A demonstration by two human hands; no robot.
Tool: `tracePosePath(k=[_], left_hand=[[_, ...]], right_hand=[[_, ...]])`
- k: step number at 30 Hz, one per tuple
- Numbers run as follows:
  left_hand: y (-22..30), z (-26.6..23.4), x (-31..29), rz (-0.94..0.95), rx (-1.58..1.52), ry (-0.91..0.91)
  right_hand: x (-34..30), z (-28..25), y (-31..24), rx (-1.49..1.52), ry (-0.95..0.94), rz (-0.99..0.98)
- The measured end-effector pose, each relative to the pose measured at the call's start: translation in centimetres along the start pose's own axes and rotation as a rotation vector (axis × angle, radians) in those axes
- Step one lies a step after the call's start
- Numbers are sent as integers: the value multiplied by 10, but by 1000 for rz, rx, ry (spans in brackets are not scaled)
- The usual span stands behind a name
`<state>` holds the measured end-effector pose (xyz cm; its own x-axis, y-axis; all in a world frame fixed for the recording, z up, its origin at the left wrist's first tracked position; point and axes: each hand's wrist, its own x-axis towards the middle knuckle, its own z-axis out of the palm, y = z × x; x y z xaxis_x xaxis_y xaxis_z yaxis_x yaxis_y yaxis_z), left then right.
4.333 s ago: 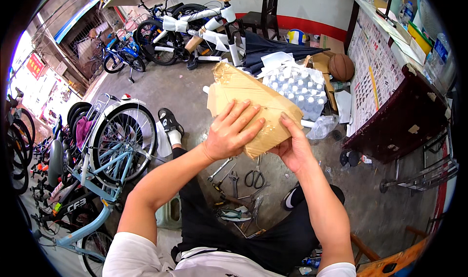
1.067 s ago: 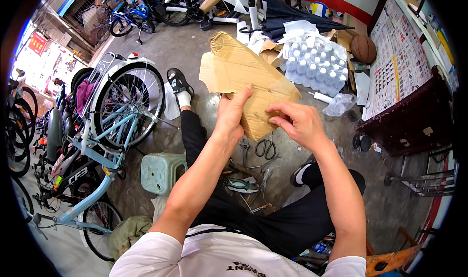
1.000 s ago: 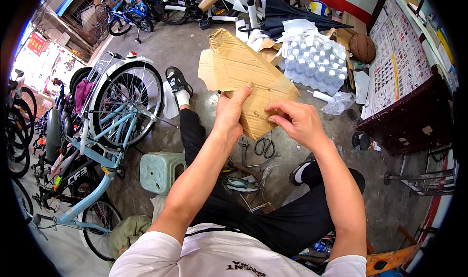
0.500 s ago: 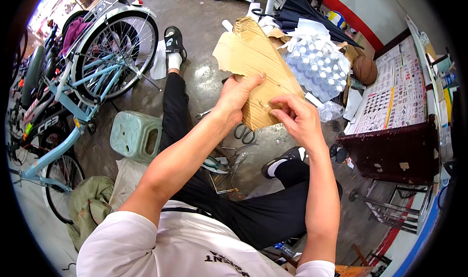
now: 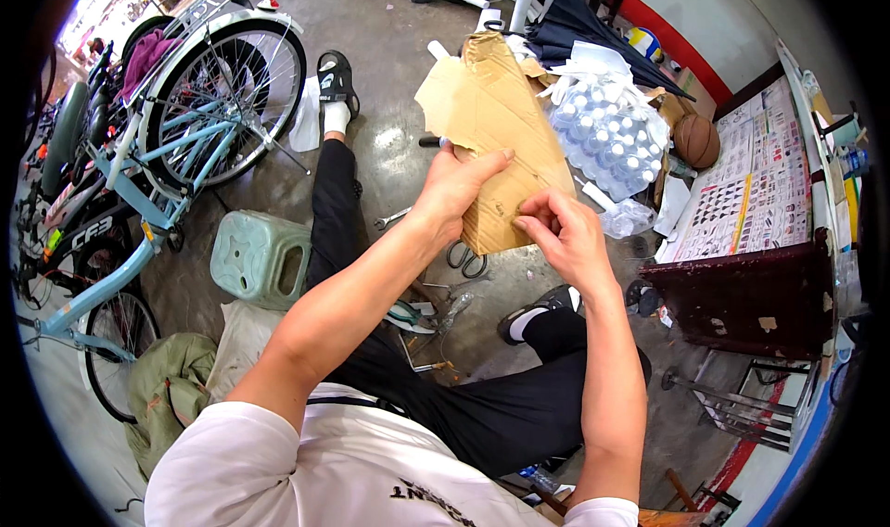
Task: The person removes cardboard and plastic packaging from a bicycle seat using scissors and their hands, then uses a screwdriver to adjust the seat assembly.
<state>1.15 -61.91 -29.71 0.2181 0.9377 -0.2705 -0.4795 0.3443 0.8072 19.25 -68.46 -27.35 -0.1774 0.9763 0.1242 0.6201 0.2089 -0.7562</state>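
Left hand (image 5: 454,186) clamps the torn cardboard sheet (image 5: 496,128) from its left edge, right hand (image 5: 563,237) pinches the lower corner just beside it; tearing looks underway, next likely needs a firm pull apart.

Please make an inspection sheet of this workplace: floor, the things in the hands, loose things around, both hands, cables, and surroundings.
Surface: grey concrete floor, stained.
Things in hand: torn brown cardboard piece, held up in front of the person.
Clutter: scissors, pale green plastic can lying on its side, wrapped pack of water bottles, basketball.
Hands: left hand grips the cardboard's left edge; right hand pinches its lower right part.
Cables: nothing seen.
Surroundings: light blue bicycle on the left; dark red table on the right.
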Motion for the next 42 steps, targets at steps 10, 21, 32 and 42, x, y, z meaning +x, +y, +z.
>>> tracePosePath(k=[10,21,32,42], left_hand=[[8,8,-2,-22,17,6],[-1,4,2,15,74,29],[0,3,1,-42,29,13],[-11,4,0,23,128,39]], right_hand=[[0,-2,1,0,166,-219],[0,7,6,-292,82,-290],[0,-5,-1,-119,1,-203],[1,1,2,-208,-9,-268]])
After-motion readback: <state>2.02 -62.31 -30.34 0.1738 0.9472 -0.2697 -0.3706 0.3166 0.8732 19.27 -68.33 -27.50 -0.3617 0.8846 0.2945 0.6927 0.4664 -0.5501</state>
